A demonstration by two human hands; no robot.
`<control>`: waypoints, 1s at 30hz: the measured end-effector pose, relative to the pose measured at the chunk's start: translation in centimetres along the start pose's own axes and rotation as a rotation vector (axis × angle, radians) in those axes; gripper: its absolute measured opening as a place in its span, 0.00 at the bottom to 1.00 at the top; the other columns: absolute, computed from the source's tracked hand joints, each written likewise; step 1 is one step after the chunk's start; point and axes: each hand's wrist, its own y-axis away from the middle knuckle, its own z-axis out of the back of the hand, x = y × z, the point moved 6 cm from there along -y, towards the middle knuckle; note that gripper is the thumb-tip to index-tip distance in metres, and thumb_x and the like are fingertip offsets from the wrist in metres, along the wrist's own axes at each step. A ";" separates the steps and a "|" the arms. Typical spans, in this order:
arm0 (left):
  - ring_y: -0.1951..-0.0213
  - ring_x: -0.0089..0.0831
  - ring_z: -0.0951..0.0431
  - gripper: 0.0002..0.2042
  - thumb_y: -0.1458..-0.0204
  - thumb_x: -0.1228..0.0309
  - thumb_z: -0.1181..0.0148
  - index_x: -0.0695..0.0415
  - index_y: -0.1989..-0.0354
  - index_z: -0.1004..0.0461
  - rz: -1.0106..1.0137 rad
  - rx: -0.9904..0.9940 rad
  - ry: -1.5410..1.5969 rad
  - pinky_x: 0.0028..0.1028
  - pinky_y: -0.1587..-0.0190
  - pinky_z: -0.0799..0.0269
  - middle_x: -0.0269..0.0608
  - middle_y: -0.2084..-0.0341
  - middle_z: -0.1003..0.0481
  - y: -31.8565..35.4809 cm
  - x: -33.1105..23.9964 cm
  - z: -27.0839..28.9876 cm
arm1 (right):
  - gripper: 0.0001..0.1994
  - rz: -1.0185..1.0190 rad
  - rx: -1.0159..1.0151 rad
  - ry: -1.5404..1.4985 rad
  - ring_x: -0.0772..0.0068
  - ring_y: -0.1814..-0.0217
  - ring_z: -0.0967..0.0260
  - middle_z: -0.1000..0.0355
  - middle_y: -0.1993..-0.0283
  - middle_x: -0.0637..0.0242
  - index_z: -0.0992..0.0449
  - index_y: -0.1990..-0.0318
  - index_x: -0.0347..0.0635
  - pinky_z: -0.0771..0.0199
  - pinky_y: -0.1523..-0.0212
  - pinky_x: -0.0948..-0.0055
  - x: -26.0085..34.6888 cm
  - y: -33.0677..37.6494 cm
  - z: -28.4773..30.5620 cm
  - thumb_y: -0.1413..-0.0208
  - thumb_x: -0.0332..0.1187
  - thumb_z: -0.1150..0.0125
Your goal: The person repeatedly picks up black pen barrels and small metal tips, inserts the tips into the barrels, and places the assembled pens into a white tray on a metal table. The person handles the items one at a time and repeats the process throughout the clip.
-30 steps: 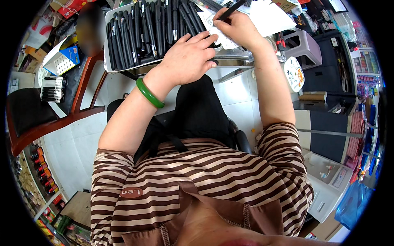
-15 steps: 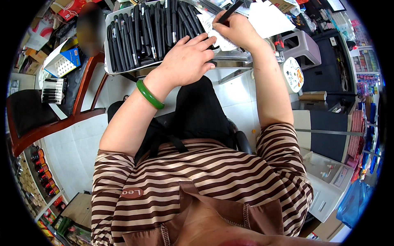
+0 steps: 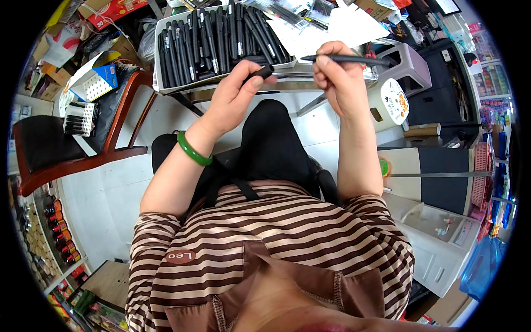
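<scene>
My right hand point(image 3: 342, 83) holds an uncapped black pen point(image 3: 365, 59) between thumb and fingers, lying nearly level with its tip to the left. Across from it, my left hand point(image 3: 235, 94) is closed around a short black pen cap point(image 3: 265, 72), its end pointing toward the pen tip. Cap and pen are apart. Just beyond my left hand stands a white tray point(image 3: 157, 74) packed with black pens point(image 3: 206, 44). White paper sheets point(image 3: 354, 25) lie to the right of the tray, past my right hand.
A wooden chair point(image 3: 108, 135) stands at left, near an open blue-and-white box point(image 3: 99, 78) and a white holder of black pens point(image 3: 80, 119). On the right are a grey plastic stool point(image 3: 412, 63), a round white container point(image 3: 394, 102) and a white plastic cabinet point(image 3: 431, 249).
My right hand has lifted the pen off the paper and brought it nearer, turned level. My left hand has left the paper's edge and drawn back, now showing the cap.
</scene>
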 end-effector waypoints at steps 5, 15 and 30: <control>0.66 0.22 0.28 0.12 0.43 0.67 0.60 0.59 0.54 0.39 0.160 -0.051 0.160 0.21 0.61 0.37 0.39 0.71 0.26 4.7 1.2 0.5 | 0.11 -0.040 0.071 0.018 0.84 0.72 0.34 0.28 0.69 0.65 0.31 0.59 0.38 0.36 0.74 0.87 -0.6 4.0 -2.2 0.45 0.35 0.49; 0.71 0.24 0.31 0.07 0.48 0.72 0.63 0.56 0.63 0.39 0.567 -0.177 0.335 0.22 0.64 0.37 0.41 0.73 0.29 13.2 6.8 0.6 | 0.07 -0.040 -0.339 0.346 0.86 0.76 0.38 0.30 0.75 0.71 0.31 0.67 0.42 0.40 0.78 0.86 -2.6 6.9 5.1 0.50 0.34 0.45; 0.82 0.16 0.45 0.14 0.42 0.62 0.61 0.56 0.76 0.38 0.548 0.082 0.109 0.16 0.79 0.48 0.27 0.86 0.42 11.1 7.5 -1.7 | 0.06 -0.143 -0.372 0.249 0.87 0.80 0.43 0.34 0.78 0.73 0.32 0.66 0.43 0.45 0.80 0.88 -4.6 6.6 6.6 0.47 0.35 0.46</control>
